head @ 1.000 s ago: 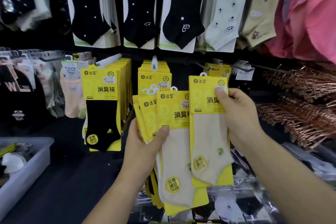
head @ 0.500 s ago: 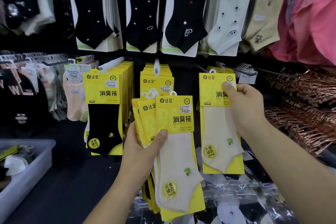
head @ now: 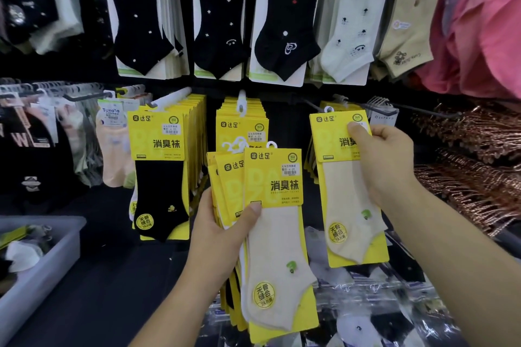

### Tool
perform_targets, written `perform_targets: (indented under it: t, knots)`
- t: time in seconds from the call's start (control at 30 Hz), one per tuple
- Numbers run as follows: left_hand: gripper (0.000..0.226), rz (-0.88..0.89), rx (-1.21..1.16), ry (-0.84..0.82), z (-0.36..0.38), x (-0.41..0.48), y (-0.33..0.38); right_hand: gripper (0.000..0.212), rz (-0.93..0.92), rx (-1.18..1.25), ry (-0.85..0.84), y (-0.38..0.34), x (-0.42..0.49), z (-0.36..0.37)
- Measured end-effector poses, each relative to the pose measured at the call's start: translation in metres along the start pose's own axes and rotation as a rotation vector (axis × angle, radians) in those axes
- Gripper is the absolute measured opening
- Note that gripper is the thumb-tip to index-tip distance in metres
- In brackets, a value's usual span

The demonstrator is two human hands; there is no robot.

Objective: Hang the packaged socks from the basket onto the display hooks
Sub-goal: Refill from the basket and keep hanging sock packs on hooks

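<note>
- Left hand (head: 222,234): grips a fanned stack of sock packs (head: 272,186) at the 6 o'clock area of the view. The thumb lies across the front card near its lower edge and the fingers curl round the back.
- Stack of sock packs: yellow cards, upright. The front pack shows a cream sock. White hanger loops stand at the 12 o'clock edge of the stack.
- Right hand (head: 386,160): pinches a single sock pack (head: 346,205) at its 1 o'clock corner, thumb on the front of the card, fingers behind it.
- Single sock pack: held upright at 3 o'clock of the stack and apart from it. Its white loop (head: 328,109) sits at the tip of a dark display hook (head: 308,103). Whether the loop is threaded onto the hook cannot be determined.
- Further yellow packs (head: 312,169) hang just behind the single pack, at its 9 o'clock edge.
- Centre hook: a row of yellow packs (head: 242,127) hangs behind the stack, at its 12 o'clock.
- Left hook: black-sock packs (head: 160,177) hang at 9 o'clock of the stack.
- Basket (head: 42,270): a grey bin at the 8 o'clock edge of the view, contents indistinct.
- Upper row of socks (head: 282,36): black and pale pairs hang at 12 o'clock.
- Copper hangers (head: 473,149): piled at 3 o'clock, beyond the right hand.
</note>
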State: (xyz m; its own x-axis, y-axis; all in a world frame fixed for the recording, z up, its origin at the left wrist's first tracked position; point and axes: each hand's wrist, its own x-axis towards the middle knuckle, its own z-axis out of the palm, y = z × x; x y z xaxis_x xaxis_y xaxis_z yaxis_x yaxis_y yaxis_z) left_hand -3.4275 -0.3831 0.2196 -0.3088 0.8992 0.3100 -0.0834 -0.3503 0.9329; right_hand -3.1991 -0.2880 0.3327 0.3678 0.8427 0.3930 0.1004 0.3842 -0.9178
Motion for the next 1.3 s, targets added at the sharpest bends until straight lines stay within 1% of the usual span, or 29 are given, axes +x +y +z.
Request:
perform_targets:
  t: [0.1,0.23,0.37,0.53,0.6,0.67,0.7,0.73,0.8,0.83,0.87,0.9,0.97,1.03,1.1,1.2,1.3]
  knots:
    - [0.050,-0.002,0.004,-0.003,0.001,0.000,0.000,0.022,-0.011,-0.037,-0.032,0.006,0.005,0.001]
    - [0.052,0.000,0.003,-0.003,0.003,0.000,0.000,0.039,0.030,-0.088,-0.056,0.018,0.009,0.010]
    - [0.053,-0.002,-0.002,-0.007,0.003,0.000,0.000,0.043,0.038,-0.132,-0.075,0.030,0.012,0.019]
    - [0.050,0.002,-0.014,-0.010,0.002,0.000,0.001,0.041,0.172,-0.172,-0.114,0.051,0.009,0.015]
    - [0.050,0.001,-0.012,-0.007,0.002,0.000,0.001,0.041,0.165,-0.203,-0.083,0.056,0.000,0.012]
    - [0.051,-0.001,-0.008,-0.003,0.003,0.001,0.001,0.034,0.138,-0.214,-0.072,0.054,-0.016,0.010]
    - [0.050,-0.001,-0.010,-0.003,0.003,0.001,0.000,0.032,0.138,-0.190,-0.115,0.052,-0.024,0.010]
    - [0.049,-0.001,-0.013,-0.005,0.004,0.001,0.000,0.034,0.143,-0.144,-0.197,0.047,-0.035,0.011]
    - [0.043,0.003,-0.019,-0.011,0.006,0.000,0.000,0.045,0.132,-0.080,-0.425,0.038,-0.057,0.013]
    - [0.040,0.008,-0.024,-0.014,0.007,-0.001,0.001,0.048,0.096,-0.106,-0.516,0.035,-0.066,0.015]
    - [0.040,0.014,-0.031,-0.019,0.008,-0.001,0.001,0.044,0.055,-0.131,-0.568,0.032,-0.074,0.016]
    - [0.043,0.017,-0.040,-0.025,0.010,-0.002,0.001,0.034,0.026,-0.137,-0.586,0.031,-0.079,0.018]
    - [0.051,0.009,-0.068,-0.046,0.011,-0.004,0.002,0.015,0.011,-0.123,-0.573,0.030,-0.084,0.020]
    - [0.061,-0.010,-0.099,-0.085,0.011,-0.005,0.003,0.010,0.010,-0.116,-0.527,0.028,-0.083,0.018]
    - [0.059,-0.028,-0.117,-0.111,0.009,-0.005,0.003,0.015,0.030,-0.089,-0.453,0.026,-0.079,0.014]
    - [0.046,-0.043,-0.128,-0.112,0.007,-0.004,0.003,0.032,0.087,-0.009,-0.302,0.018,-0.066,0.007]
    - [0.046,-0.040,-0.124,-0.094,0.004,-0.002,0.000,0.032,0.073,0.043,-0.210,0.008,-0.049,0.003]
